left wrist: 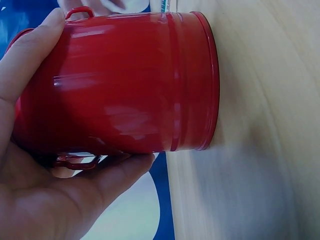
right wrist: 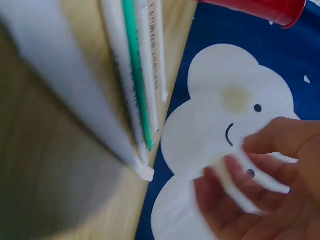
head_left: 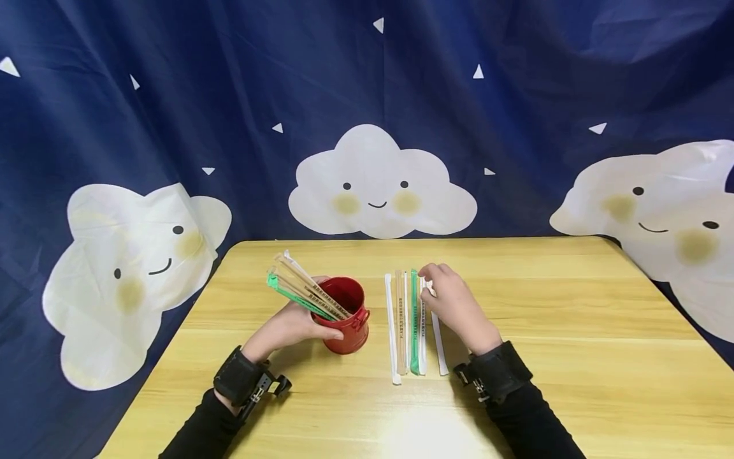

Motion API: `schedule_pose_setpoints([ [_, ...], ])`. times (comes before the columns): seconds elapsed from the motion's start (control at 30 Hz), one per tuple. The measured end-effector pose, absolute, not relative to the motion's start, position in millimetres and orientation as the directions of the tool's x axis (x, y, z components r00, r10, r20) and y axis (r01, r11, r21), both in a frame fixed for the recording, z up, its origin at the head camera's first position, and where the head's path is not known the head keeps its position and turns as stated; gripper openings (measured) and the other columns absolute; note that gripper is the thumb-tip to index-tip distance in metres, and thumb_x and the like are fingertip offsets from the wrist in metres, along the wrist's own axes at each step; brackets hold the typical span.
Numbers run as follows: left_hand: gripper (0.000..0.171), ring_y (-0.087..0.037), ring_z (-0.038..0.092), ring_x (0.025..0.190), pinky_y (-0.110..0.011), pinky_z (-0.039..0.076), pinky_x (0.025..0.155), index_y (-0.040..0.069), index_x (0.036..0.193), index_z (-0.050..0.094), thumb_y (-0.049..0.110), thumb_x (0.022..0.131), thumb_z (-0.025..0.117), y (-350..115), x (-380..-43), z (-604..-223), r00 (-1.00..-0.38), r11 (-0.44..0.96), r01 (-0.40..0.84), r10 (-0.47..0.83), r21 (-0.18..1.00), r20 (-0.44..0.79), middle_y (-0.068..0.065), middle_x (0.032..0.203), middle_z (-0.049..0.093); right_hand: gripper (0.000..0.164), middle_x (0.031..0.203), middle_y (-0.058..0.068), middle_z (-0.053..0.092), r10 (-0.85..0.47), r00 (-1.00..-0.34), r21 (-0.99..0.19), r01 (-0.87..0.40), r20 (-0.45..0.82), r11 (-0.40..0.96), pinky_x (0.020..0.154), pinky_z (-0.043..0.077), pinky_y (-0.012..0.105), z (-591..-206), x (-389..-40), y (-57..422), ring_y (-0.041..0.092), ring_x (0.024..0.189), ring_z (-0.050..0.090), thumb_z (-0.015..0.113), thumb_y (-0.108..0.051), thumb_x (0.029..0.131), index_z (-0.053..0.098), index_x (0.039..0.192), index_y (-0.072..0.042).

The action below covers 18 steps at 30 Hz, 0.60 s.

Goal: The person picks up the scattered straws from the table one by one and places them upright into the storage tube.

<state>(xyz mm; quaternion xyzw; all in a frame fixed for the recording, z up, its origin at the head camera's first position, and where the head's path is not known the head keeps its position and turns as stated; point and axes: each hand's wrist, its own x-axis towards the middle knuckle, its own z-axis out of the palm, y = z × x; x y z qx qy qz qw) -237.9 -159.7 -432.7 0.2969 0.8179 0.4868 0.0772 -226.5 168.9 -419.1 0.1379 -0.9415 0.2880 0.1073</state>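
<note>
A red bucket (head_left: 347,342) with small side loops is in my left hand (head_left: 295,326), thumb on the near side, fingers behind it. Several wrapped straws (head_left: 304,287), white, brown and green, stick out of it, leaning left. In the left wrist view the bucket (left wrist: 115,85) has its base close to the tabletop. My right hand (head_left: 455,306) hovers at the far ends of a row of straws, loosely bent fingers overlapping them. The row has a green straw (head_left: 414,325), a brown straw (head_left: 400,331) and white ones. Nothing shows in the right hand (right wrist: 265,180) in its wrist view.
The wooden table (head_left: 573,357) ends at a dark blue curtain (head_left: 355,76) with white clouds. One white straw (head_left: 439,347) lies slanted at the row's right end, apart from the others. Each wrist wears a black strap (head_left: 500,373) with a small camera mount.
</note>
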Motion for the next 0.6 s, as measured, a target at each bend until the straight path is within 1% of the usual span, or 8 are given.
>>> schedule_pose_setpoints([
  [0.03, 0.093, -0.024, 0.054, 0.13, -0.032, 0.046, 0.108, 0.01, 0.147, 0.041, 0.018, 0.071, 0.095, -159.4, -237.8, -432.5, -0.813, 0.352, 0.408, 0.56, 0.842, 0.16, -0.006, 0.142, 0.055, 0.033, 0.112, 0.022, 0.062, -0.182, -0.956, -0.508, -0.278, 0.231, 0.815, 0.081, 0.055, 0.046, -420.2, -226.2, 171.4, 0.031, 0.092, 0.061, 0.063, -0.005, 0.092, 0.06, 0.122, 0.006],
  [0.1, 0.093, -0.024, 0.054, 0.131, -0.033, 0.045, 0.108, 0.01, 0.147, 0.042, 0.018, 0.071, 0.095, -159.0, -237.7, -432.0, -0.814, 0.354, 0.405, 0.56, 0.843, 0.156, -0.006, 0.142, 0.055, 0.034, 0.109, 0.024, 0.061, -0.151, -0.98, -0.48, -0.194, 0.128, 0.856, 0.082, 0.054, 0.048, -423.1, -226.0, 176.1, 0.032, 0.091, 0.06, 0.066, -0.009, 0.091, 0.058, 0.12, 0.009],
  [0.17, 0.093, -0.023, 0.055, 0.13, -0.032, 0.046, 0.108, 0.01, 0.147, 0.042, 0.019, 0.07, 0.095, -159.1, -237.2, -431.6, -0.818, 0.363, 0.397, 0.556, 0.843, 0.147, -0.005, 0.141, 0.056, 0.032, 0.101, 0.022, 0.06, -0.116, -0.993, -0.441, -0.117, 0.029, 0.89, 0.081, 0.054, 0.048, -426.3, -226.4, 178.9, 0.031, 0.088, 0.058, 0.069, -0.014, 0.091, 0.058, 0.111, 0.009],
  [0.23, 0.092, -0.024, 0.055, 0.129, -0.031, 0.046, 0.107, 0.01, 0.146, 0.043, 0.02, 0.071, 0.095, -159.6, -236.7, -431.3, -0.819, 0.364, 0.393, 0.556, 0.845, 0.142, -0.006, 0.14, 0.056, 0.029, 0.092, 0.019, 0.058, -0.096, -0.995, -0.401, -0.077, -0.029, 0.913, 0.077, 0.053, 0.046, -428.7, -227.0, 180.1, 0.03, 0.084, 0.056, 0.071, -0.017, 0.09, 0.056, 0.099, 0.006],
  [0.3, 0.09, -0.025, 0.055, 0.129, -0.031, 0.046, 0.107, 0.01, 0.145, 0.044, 0.02, 0.071, 0.095, -159.9, -236.6, -430.8, -0.814, 0.357, 0.398, 0.563, 0.845, 0.145, -0.006, 0.14, 0.056, 0.031, 0.084, 0.014, 0.054, -0.082, -0.994, -0.394, -0.048, -0.071, 0.918, 0.071, 0.051, 0.043, -429.6, -227.4, 179.3, 0.028, 0.077, 0.053, 0.075, -0.02, 0.089, 0.053, 0.088, 0.001],
  [0.37, 0.09, -0.025, 0.054, 0.13, -0.029, 0.045, 0.107, 0.01, 0.146, 0.044, 0.02, 0.072, 0.095, -160.2, -236.7, -430.3, -0.809, 0.352, 0.406, 0.569, 0.843, 0.152, -0.006, 0.14, 0.056, 0.033, 0.082, 0.012, 0.053, -0.073, -0.992, -0.4, -0.028, -0.099, 0.916, 0.067, 0.05, 0.039, -430.1, -227.6, 177.8, 0.026, 0.075, 0.052, 0.078, -0.022, 0.087, 0.053, 0.084, -0.002],
  [0.47, 0.089, -0.025, 0.053, 0.131, -0.028, 0.044, 0.108, 0.011, 0.146, 0.045, 0.019, 0.072, 0.094, -160.0, -237.7, -430.1, -0.798, 0.339, 0.422, 0.579, 0.84, 0.168, -0.006, 0.141, 0.056, 0.035, 0.082, 0.01, 0.054, -0.074, -0.989, -0.4, -0.018, -0.125, 0.916, 0.065, 0.047, 0.036, -431.0, -227.5, 175.2, 0.025, 0.076, 0.051, 0.081, -0.024, 0.085, 0.055, 0.083, -0.002],
  [0.6, 0.09, -0.025, 0.054, 0.131, -0.027, 0.043, 0.108, 0.012, 0.146, 0.045, 0.018, 0.072, 0.095, -159.8, -238.9, -430.3, -0.795, 0.337, 0.426, 0.582, 0.84, 0.17, -0.005, 0.141, 0.056, 0.032, 0.083, 0.011, 0.054, -0.076, -0.99, -0.376, -0.025, -0.122, 0.926, 0.067, 0.048, 0.037, -433.5, -226.4, 172.6, 0.025, 0.077, 0.051, 0.08, -0.021, 0.085, 0.057, 0.087, 0.001],
])
